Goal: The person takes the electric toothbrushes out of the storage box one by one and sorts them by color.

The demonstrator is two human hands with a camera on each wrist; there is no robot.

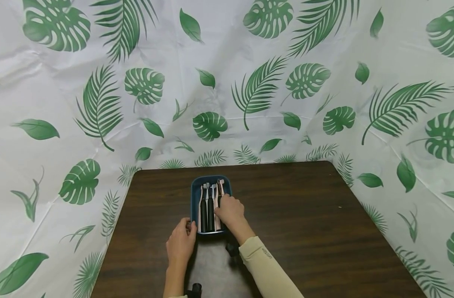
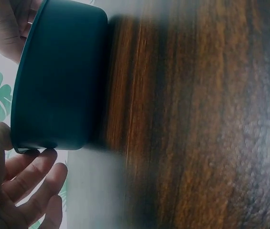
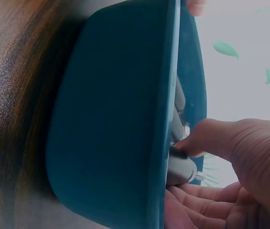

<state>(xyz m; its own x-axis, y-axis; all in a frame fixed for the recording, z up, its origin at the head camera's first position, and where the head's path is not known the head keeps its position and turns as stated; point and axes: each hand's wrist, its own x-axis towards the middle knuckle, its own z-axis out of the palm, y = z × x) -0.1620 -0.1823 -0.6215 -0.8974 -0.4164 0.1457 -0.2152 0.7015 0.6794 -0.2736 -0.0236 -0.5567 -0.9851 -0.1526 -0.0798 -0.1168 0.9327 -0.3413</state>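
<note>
A dark blue bin (image 1: 193, 203) stands on the table, with several toothbrushes lying side by side inside. Some are pink (image 1: 217, 215); others have thick black handles (image 1: 203, 215). At the bin's near left corner, my left hand (image 1: 181, 244) grips the rim, thumb at the edge and fingertips against the outer wall in the left wrist view. My right hand (image 1: 232, 211) reaches over the bin's right side. In the right wrist view its thumb and fingers pinch a thick dark toothbrush handle (image 3: 180, 168). The brush's far end is hidden from that view.
The dark wood-grain table (image 1: 305, 223) extends to both sides of the bin. Behind and beside it hangs a white leaf-printed sheet (image 1: 219, 95). Black wrist-worn devices (image 1: 232, 249) show near the wrists.
</note>
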